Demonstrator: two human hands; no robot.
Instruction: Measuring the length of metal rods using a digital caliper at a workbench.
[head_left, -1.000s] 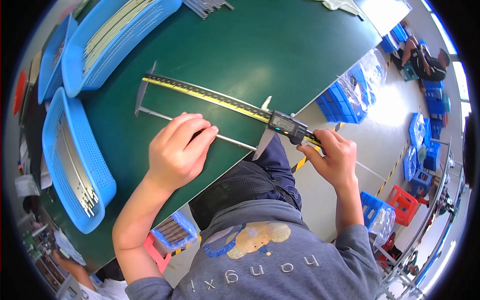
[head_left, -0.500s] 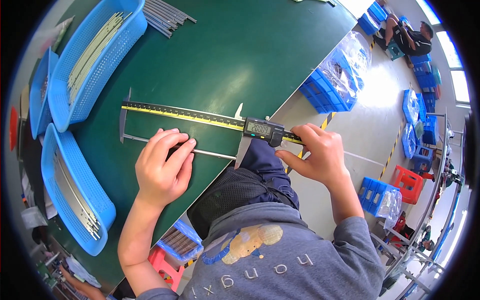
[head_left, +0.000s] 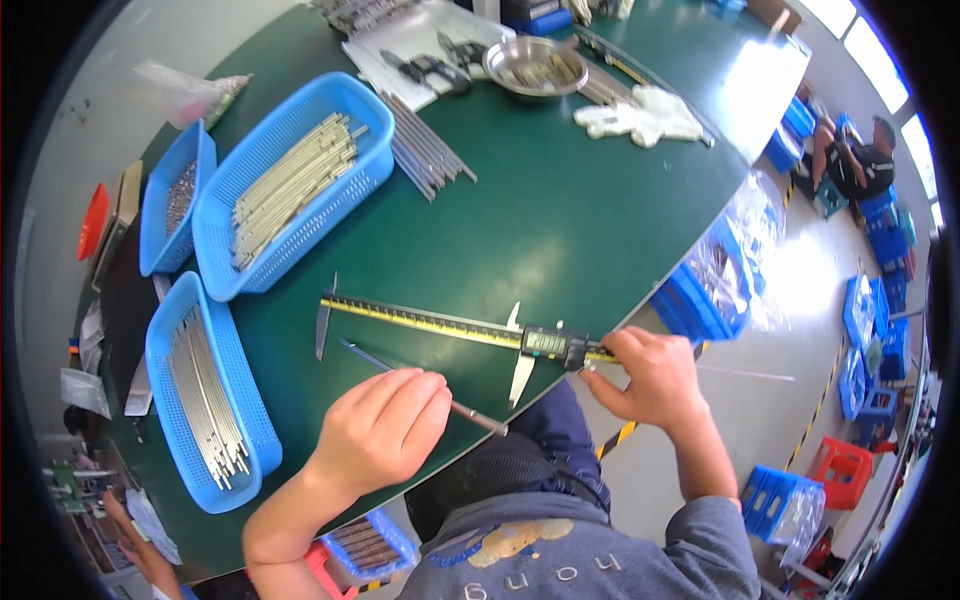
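My left hand (head_left: pixel 385 428) is closed around a thin metal rod (head_left: pixel 480 417), which slants from upper left to lower right, its ends out past my fingers. Beyond it, a long digital caliper (head_left: pixel 430 320) with a yellow-marked scale lies across the green table (head_left: pixel 560 220). Its fixed jaw points left of the rod's far end. The display slider (head_left: pixel 555 345) sits at the right near the table edge, its lower jaw apart from the rod. My right hand (head_left: pixel 652 375) pinches the caliper's right end between thumb and fingers.
Blue perforated baskets (head_left: pixel 375 160) at the left hold pale rods, metal rods and small parts. Loose grey rods (head_left: pixel 425 150), a metal bowl (head_left: pixel 535 66), more calipers (head_left: pixel 425 70) and a white glove (head_left: pixel 640 115) lie farther back. A seated person (head_left: pixel 865 165) is at the far right.
The rod has come out from between the caliper jaws and now tilts toward me in my left hand. The view has shifted, showing more of the table's far side.
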